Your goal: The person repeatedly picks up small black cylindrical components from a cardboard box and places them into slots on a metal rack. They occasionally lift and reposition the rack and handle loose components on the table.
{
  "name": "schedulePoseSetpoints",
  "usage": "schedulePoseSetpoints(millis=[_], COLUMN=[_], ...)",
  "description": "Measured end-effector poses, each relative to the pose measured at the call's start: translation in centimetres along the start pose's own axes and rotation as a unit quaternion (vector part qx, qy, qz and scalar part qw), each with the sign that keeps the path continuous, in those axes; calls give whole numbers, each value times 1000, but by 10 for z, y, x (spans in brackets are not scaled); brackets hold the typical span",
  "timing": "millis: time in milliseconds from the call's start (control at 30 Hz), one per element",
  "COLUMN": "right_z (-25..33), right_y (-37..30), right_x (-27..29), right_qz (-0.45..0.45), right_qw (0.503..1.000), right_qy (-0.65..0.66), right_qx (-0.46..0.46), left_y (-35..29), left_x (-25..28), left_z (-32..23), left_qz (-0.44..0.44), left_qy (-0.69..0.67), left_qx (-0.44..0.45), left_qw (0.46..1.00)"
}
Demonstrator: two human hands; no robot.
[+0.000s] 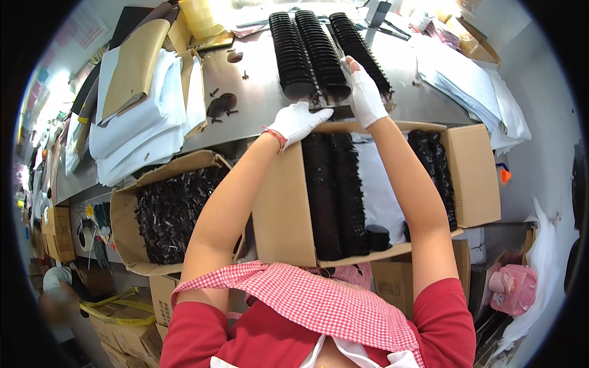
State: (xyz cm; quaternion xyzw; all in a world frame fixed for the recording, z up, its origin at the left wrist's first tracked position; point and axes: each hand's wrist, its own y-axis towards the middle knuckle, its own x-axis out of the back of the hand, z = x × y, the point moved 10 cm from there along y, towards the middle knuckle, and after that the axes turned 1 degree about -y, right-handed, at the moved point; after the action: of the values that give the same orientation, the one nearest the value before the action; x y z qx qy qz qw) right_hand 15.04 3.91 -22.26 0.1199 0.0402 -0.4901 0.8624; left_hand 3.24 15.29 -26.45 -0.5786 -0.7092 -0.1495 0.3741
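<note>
Three long rows of thin black round pieces, stacked on edge, lie on the metal table: a left row (pixel 289 52), a middle row (pixel 320 52) and a right row (pixel 362 52). My left hand (pixel 296 122), in a white glove, is at the near end of the left and middle rows. Its thumb stretches right, apart from the fingers, which are partly hidden. My white-gloved right hand (pixel 366 98) lies between the middle and right rows, fingers extended and bare fingertips showing. It is beside the middle row; whether it presses on it I cannot tell.
Below my hands, an open carton (pixel 279 202) holds black rows and white sheets. Another carton (pixel 132 236) at left is full of small black pieces. Paper stacks (pixel 138 132) and white sheets (pixel 460 76) flank the rows. Small dark bits (pixel 224 104) lie on the metal table (pixel 254 98).
</note>
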Motion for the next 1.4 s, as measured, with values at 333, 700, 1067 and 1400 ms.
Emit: schedulePoseSetpoints(millis=[333,700,1067,1400], right_z=[-35,-23,-38,-29], right_y=[54,81,124,195], right_x=[-32,-65,-72,-74], right_qz=[-88,-151,-200,-193], right_qw=[991,986,949,930], right_qy=[93,-64,-235,-292], right_qx=[-46,-3,65,113], left_y=[13,30,49,31], left_x=[0,21,9,29], left_z=[4,46,62,50], left_qz=[-4,-134,-207,-241], left_qy=[-253,-298,-146,-236], left_qx=[-49,76,47,28], left_qw=[966,942,966,941])
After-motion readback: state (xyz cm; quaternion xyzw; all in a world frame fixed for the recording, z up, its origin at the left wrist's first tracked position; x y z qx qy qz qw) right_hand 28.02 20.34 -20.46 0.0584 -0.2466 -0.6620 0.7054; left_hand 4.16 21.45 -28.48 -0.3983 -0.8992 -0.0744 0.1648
